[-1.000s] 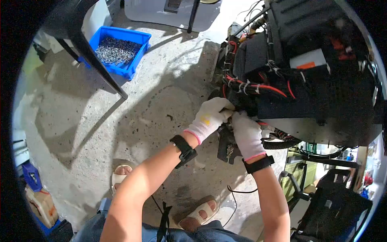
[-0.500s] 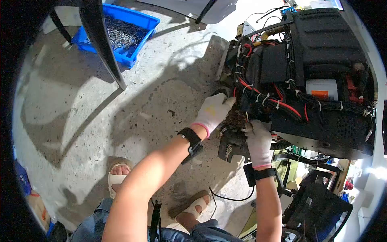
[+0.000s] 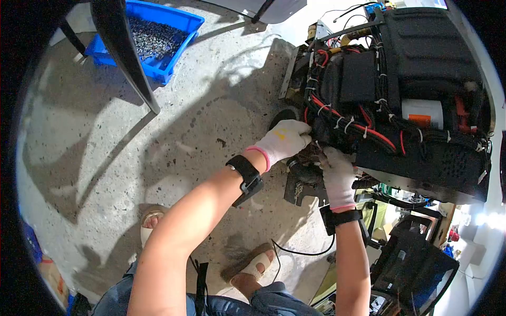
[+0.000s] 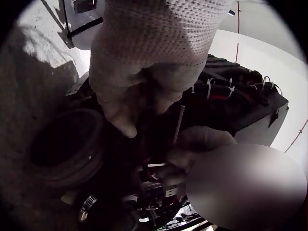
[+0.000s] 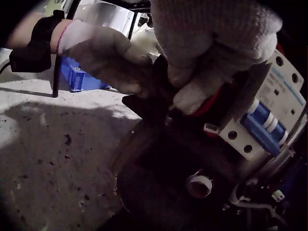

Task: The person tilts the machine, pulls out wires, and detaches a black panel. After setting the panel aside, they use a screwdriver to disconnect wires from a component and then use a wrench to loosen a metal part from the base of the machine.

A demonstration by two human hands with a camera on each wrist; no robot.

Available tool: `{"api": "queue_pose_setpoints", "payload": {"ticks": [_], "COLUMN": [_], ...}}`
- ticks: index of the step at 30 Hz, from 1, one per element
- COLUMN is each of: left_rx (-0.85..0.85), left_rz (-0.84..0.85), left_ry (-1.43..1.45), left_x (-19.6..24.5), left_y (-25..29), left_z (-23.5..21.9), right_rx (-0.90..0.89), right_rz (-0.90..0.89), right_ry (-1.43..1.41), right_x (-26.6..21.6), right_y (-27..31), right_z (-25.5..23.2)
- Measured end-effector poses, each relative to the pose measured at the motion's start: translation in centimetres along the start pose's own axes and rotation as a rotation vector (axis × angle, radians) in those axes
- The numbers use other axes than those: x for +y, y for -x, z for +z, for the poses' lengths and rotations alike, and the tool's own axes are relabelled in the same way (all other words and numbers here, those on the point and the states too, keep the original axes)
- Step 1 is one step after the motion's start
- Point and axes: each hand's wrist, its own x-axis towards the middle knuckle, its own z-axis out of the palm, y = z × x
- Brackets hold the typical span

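Note:
My white-gloved left hand [image 3: 284,140] reaches to the near left side of a black wheeled machine [image 3: 437,47]. Its fingers point down into shadow among dark parts in the left wrist view, and I cannot tell what they hold. Close beside it, my gloved right hand [image 3: 338,176] pinches a thin light rod [image 4: 179,124] that sticks up from between finger and thumb. Black and red cables [image 3: 363,129] bound with white ties run above both hands. In the right wrist view a white circuit breaker [image 5: 269,120] with blue switches sits by my right fingers.
A black wheel [image 4: 67,144] and a hose clamp [image 4: 88,206] lie below the left hand. On the floor stands a blue crate [image 3: 168,68] of small metal pieces, behind a black furniture leg [image 3: 126,63]. A black chair [image 3: 416,258] is at lower right, and a cable [image 3: 305,253] trails nearby.
My hands, together at the machine one second ago, moved apart, the right one drawing back toward me. Since then they have come slightly closer, and the head view has shifted.

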Motion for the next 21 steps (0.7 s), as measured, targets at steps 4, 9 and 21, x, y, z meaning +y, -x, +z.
{"api": "queue_pose_setpoints", "payload": {"ticks": [4,9,21], "left_rx": [0.138,0.095,0.131], "left_rz": [0.064,-0.031,0.215], "left_ry": [-0.026,-0.033,-0.285], "left_x": [0.1,2.0,0.2], "left_y": [0.4,0.9,-0.6], "left_z": [0.2,-0.6,-0.6], "right_rx": [-0.004,-0.059,-0.103], "right_rz": [-0.032,-0.029,0.013], "right_ry": [0.173,0.113,0.280], "right_x": [-0.8,-0.8,-1.0], "right_y": [-0.5,-0.6,-0.5], "right_z": [-0.2,-0.3,-0.4]}}
